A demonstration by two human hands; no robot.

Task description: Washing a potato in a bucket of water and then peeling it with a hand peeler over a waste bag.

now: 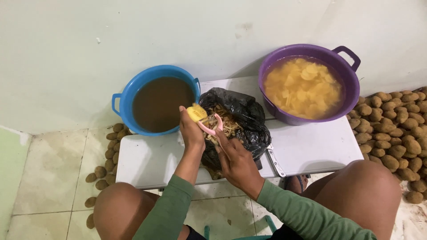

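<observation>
My left hand [191,131] grips a partly peeled yellow potato [196,113] above the edge of a black plastic bag [243,116] full of peelings. My right hand [235,160] holds a pink peeler [212,127], its blade end against the potato. Both forearms wear green sleeves. The bag sits on a low white table [311,149] between my knees.
A blue basin [129,98] of brown water stands at the table's back left. A purple basin [284,116] of water with yellow potato slices stands at the back right. Unpeeled brown potatoes [396,133] are piled on the floor at the right, and others [111,153] lie at the left.
</observation>
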